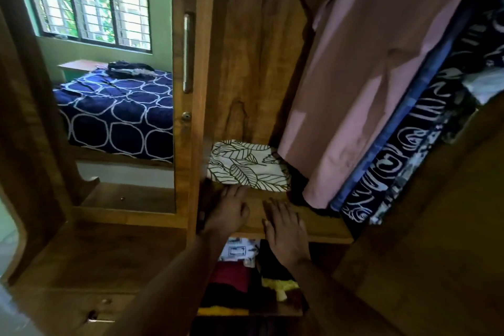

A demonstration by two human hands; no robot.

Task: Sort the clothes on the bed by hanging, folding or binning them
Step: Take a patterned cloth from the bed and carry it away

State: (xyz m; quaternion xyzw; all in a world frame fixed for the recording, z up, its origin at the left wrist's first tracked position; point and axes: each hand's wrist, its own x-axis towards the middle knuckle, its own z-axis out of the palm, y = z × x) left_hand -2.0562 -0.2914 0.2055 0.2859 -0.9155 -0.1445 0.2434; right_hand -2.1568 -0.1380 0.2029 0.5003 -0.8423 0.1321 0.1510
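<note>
Resting on shelf (324, 226): leaf-print cloth (245, 166), long axis left-right | left hand (227, 214); right hand (285, 229): grip released

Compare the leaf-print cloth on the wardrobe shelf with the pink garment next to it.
The leaf-print cloth is folded and lies on the shelf; the pink garment hangs unfolded. The leaf-print cloth is cream with dark leaf outlines; the pink garment is plain. Both are inside the wardrobe.

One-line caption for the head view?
The left hand and right hand rest on the wardrobe shelf near a folded leaf-print cloth.
</note>
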